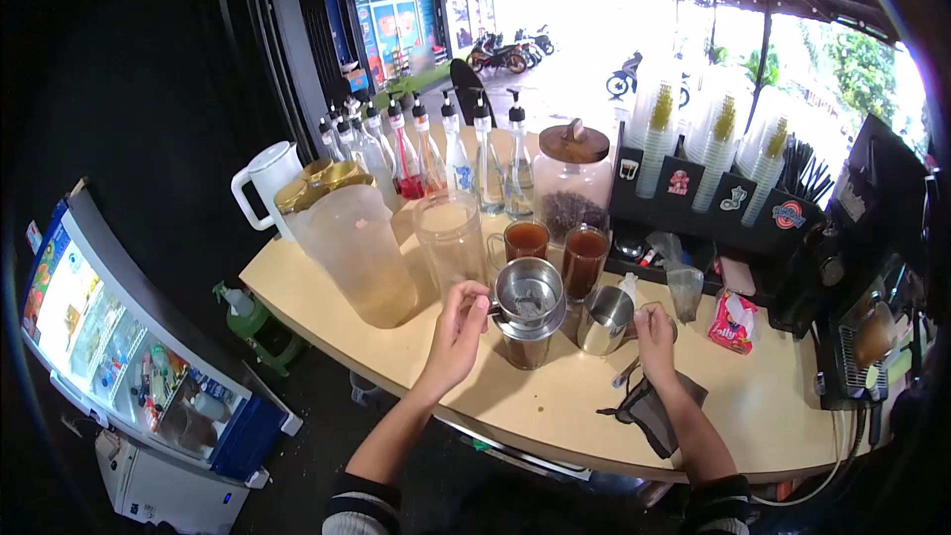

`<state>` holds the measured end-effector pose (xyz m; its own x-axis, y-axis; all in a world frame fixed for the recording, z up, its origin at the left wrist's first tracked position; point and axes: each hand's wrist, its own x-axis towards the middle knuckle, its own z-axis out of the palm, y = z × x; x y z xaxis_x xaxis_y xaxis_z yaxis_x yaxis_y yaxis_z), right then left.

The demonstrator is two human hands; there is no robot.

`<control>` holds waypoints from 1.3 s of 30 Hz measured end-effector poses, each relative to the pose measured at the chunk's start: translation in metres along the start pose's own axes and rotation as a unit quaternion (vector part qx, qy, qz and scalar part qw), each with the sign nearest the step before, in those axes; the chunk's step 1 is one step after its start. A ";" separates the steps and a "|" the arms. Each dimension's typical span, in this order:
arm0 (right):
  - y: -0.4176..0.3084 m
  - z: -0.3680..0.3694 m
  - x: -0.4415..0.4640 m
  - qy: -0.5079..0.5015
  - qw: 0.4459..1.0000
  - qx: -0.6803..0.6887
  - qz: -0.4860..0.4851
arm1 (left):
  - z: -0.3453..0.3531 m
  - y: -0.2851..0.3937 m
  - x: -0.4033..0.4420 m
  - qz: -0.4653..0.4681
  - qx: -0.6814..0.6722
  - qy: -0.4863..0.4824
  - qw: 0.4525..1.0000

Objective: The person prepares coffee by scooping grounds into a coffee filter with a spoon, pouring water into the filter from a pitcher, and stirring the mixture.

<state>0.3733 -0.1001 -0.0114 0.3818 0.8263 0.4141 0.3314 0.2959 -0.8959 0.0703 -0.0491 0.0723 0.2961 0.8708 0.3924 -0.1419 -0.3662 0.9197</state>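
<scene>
My left hand [460, 333] is closed, with thumb and fingers pinched at the small side handle of a metal coffee dripper [530, 295]. The dripper sits over a glass [527, 349] with brown liquid in its lower part. My right hand [656, 341] is curled at the handle side of a steel pitcher [605, 320], which leans slightly; the handle is mostly hidden by my fingers. Behind them stand two glass mugs of reddish-brown drink, one mug [525, 240] at the left and another mug [585, 263] at the right. A dark cloth [646, 411] lies below my right hand.
On the wooden counter [555, 416] stand a cloudy plastic pitcher [359, 258], a clear jar [451, 238], pump bottles [482, 173] and a lidded jar [573, 183]. Stacked cups [708, 154], a red-pink packet [733, 320] and a machine [862, 347] are to the right.
</scene>
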 end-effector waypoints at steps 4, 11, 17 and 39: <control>-0.014 -0.002 0.005 0.050 0.998 -0.001 -0.039 | -0.015 -0.001 -0.001 0.070 0.005 0.064 0.996; -0.098 0.003 0.023 0.073 0.978 -0.094 -0.169 | -0.065 -0.022 0.027 0.168 0.124 0.205 0.956; -0.196 0.078 0.026 -0.033 0.945 -0.148 -0.288 | -0.063 -0.084 0.061 0.134 0.172 0.151 0.964; -0.114 0.238 0.077 -0.519 0.626 -0.545 -0.203 | -0.104 -0.094 0.046 0.210 0.178 -0.015 0.961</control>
<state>0.1595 0.0443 0.0842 -0.5032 0.8232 -0.2629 0.8279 0.5465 0.1264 -0.0005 0.0597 0.0020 0.3113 0.6142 0.7252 0.0765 -0.7768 0.6251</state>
